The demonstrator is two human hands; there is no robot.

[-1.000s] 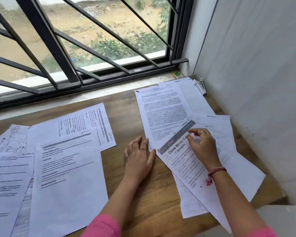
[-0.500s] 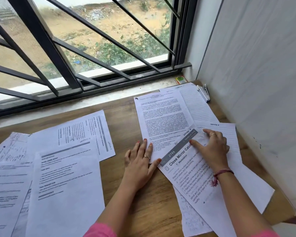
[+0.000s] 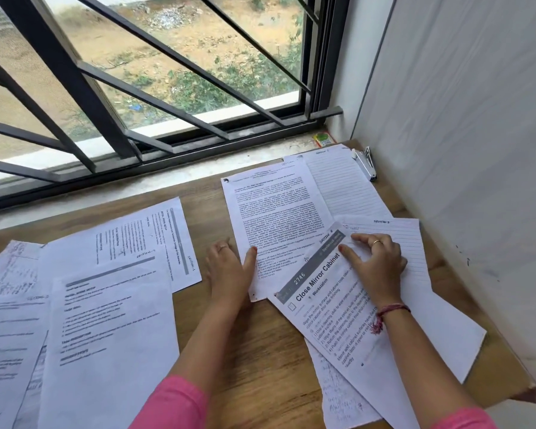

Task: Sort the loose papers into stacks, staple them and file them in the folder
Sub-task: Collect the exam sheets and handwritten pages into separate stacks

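Both hands flat: left hand (image 3: pixel 229 267) presses the text page (image 3: pixel 279 221), right hand (image 3: pixel 375 261) the worksheet (image 3: pixel 328 308). Thin, floppy, slidey sheets, I'd pinch an edge.

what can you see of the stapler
The stapler is small, silvery metal with a white end, lying flat and closed on the desk's far right corner by the wall. It runs at a slant along the lined sheet's right edge, maybe touching it. No hand is near it.
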